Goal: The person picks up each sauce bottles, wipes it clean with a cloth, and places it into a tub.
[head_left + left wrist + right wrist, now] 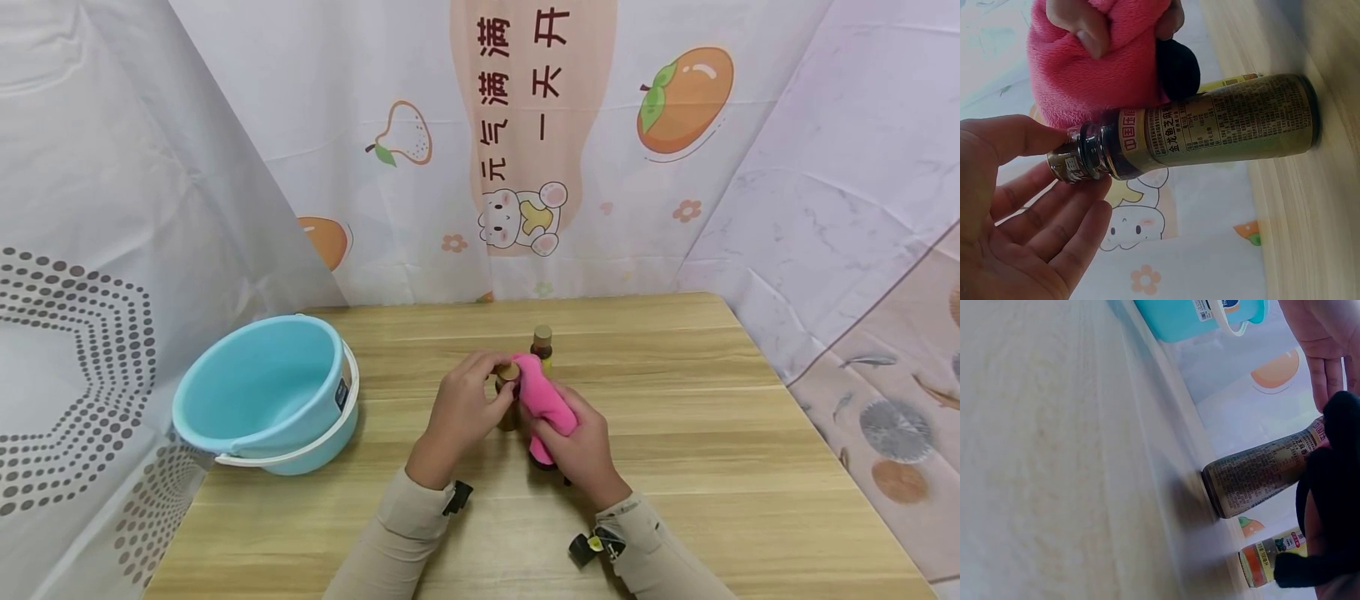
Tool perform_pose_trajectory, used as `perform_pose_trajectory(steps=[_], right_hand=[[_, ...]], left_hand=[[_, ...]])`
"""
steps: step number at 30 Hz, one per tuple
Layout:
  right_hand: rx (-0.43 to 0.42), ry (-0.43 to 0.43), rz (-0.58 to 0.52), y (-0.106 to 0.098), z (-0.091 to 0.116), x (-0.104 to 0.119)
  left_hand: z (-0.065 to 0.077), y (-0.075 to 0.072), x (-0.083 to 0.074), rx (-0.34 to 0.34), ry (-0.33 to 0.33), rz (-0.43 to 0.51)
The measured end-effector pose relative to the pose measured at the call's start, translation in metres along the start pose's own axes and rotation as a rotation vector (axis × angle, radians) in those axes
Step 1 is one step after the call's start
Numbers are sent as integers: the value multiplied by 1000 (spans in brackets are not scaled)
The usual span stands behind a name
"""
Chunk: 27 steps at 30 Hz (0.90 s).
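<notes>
My left hand [461,407] pinches the cap of a dark sesame oil bottle [1229,128] between thumb and fingers. The bottle stands upright on the table, its printed label facing the left wrist camera. In my right hand [583,442] is a bunched pink fuzzy cloth [542,398] with black parts [1177,70], gripped beside the bottle's neck and shoulder. Just behind them stands a second bottle [542,342] with a gold cap and a yellow label, partly covered by the cloth. From the right wrist, black fabric [1344,481] hides most of the right hand.
A light blue bucket [262,375] with a white handle stands at the table's left side. The wood-grain table [712,450] extends to a printed curtain [420,225] at the back. Patterned cloth hangs at both sides.
</notes>
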State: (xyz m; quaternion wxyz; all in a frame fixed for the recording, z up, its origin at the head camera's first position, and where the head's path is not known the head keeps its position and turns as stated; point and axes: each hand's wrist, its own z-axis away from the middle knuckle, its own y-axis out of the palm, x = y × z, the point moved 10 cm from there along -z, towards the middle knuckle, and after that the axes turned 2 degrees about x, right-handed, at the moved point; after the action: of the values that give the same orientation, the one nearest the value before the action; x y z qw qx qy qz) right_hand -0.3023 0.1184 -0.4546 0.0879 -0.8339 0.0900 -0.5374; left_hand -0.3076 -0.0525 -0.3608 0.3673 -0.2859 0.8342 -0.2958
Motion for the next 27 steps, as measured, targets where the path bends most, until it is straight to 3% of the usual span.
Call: perform_pose_trajectory(steps=[17, 27], right_hand=[[59, 75, 146, 7, 1, -16], [115, 169, 240, 11, 2, -25]], left_hand=[[0, -2, -3, -7, 11, -8], [1, 0, -2, 19, -10, -7]])
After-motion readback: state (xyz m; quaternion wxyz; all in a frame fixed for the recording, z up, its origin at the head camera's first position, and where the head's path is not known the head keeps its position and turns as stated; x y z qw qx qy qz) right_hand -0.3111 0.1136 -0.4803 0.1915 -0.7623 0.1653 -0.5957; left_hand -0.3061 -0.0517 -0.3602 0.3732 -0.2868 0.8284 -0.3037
